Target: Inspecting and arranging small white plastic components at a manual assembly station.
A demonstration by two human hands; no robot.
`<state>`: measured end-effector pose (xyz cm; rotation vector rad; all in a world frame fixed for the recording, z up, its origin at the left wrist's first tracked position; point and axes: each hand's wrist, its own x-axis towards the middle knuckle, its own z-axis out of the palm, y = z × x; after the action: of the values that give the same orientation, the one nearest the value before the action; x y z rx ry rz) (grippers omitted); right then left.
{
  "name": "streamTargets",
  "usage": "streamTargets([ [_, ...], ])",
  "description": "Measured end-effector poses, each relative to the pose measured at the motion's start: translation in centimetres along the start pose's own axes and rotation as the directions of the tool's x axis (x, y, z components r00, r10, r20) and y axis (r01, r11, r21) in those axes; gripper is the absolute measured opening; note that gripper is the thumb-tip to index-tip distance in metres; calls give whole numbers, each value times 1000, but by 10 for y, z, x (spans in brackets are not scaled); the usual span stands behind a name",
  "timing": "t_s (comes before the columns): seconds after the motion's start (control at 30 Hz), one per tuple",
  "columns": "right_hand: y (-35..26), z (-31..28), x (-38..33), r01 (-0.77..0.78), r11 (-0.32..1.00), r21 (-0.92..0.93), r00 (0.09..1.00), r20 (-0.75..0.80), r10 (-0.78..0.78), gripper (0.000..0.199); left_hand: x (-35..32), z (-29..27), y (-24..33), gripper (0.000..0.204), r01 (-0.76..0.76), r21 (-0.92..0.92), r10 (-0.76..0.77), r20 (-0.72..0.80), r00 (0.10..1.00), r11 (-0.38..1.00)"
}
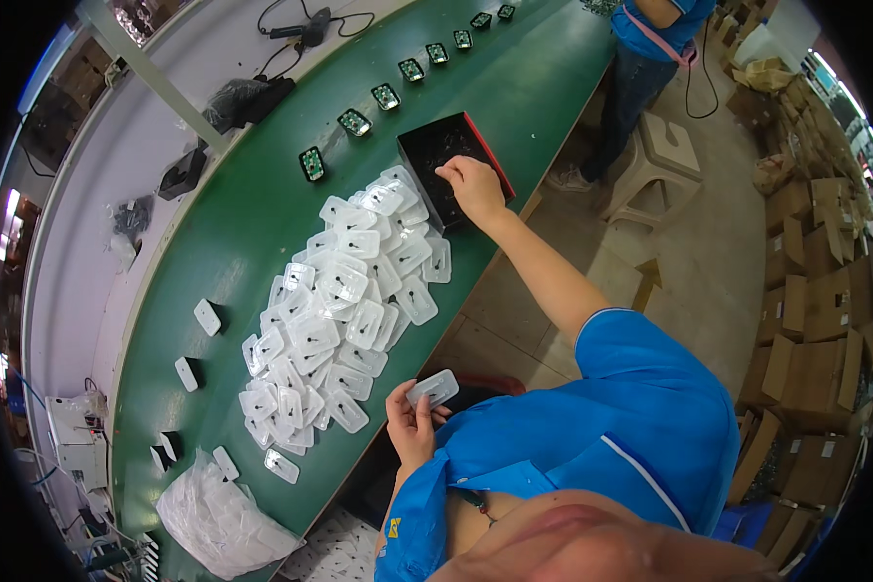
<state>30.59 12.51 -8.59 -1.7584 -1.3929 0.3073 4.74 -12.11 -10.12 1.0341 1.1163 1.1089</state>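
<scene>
My left hand (412, 427) grips a white rounded plastic cover (436, 388) by its edge, close to my body at the table's front edge. My right hand (473, 189) reaches over a black open box (420, 155) with a red rim. Its fingers are pinched together, and whatever they hold is too small to tell. Small dark pieces lie in the box. Beside it spreads a large heap of similar white covers (344, 281), most showing a small dark part in the middle.
A row of black cases with green circuit boards (355, 122) runs along the green table (223, 209). White-and-black pieces (207, 317) stand at the left, near a clear plastic bag (223, 509). A person (640, 68) stands by a stool (655, 165); cardboard boxes (824, 301) line the right.
</scene>
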Motion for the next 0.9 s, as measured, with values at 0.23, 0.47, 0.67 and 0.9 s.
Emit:
streamTargets([
  [0.23,16,10,0,269,952,147,940,-255,-227,11,0,0,0,28,56,-20,-56,11,998,998],
  [0.47,-6,11,11,172,800,575,948,-317,24,10,6,-27,5,29,34,-53,-35,-14,999,998],
  [0.67,-94,-2,-77,-47,699,714,948,253,-195,10,19,-54,37,29,-27,-68,20,-101,995,997],
  [0.9,-159,20,-173,-349,613,709,636,660,-401,26,24,-88,50,22,-158,162,178,-119,977,974],
])
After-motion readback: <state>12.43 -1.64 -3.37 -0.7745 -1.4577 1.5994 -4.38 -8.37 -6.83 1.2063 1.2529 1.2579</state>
